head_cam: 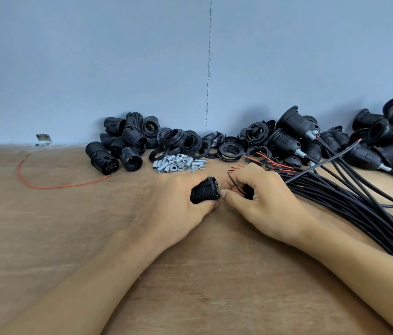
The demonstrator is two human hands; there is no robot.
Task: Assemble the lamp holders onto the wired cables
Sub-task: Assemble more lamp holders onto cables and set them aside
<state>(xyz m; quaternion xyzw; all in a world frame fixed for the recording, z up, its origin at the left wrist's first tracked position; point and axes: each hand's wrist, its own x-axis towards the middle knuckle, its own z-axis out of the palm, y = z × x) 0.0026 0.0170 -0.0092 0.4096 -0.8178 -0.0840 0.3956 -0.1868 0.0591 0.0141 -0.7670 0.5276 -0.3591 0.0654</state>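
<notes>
— Both hands first, please: where are they, and what are they doing?

— Left hand (178, 204) and right hand (263, 204) rest close together on a tabletop (70, 226), thumbs almost touching. The left hand's fingers curl round a black ribbed lamp holder (204, 192), which lies on its side with one end turned toward the right hand. The right hand pinches thin red and black wire ends (237, 190) just beside that end. Whether the wires have entered the holder, I cannot tell.

— And the surface around them?

— It is light brown board with a faint wood grain. From under the right hand a thick bundle of black cables (347, 201) fans away to the right. Just beyond the hands sits a small heap of silver nuts and threaded tubes (178, 163). Behind that heap lie loose black rings (190, 141). Beyond the left hand is a pile of bare holder bodies (123, 143). Beyond the right hand lie finished holders (299, 134) with cables attached. Well to the left of the left hand, a single red wire (45, 186) curves across the board.

— What about the room?

— A plain blue-grey wall (94, 56) rises straight from the tabletop's far edge. A thin vertical crack (208, 68) runs down it, above the hands. Far left, a small metal bracket (43, 139) sits where wall and tabletop meet.
</notes>
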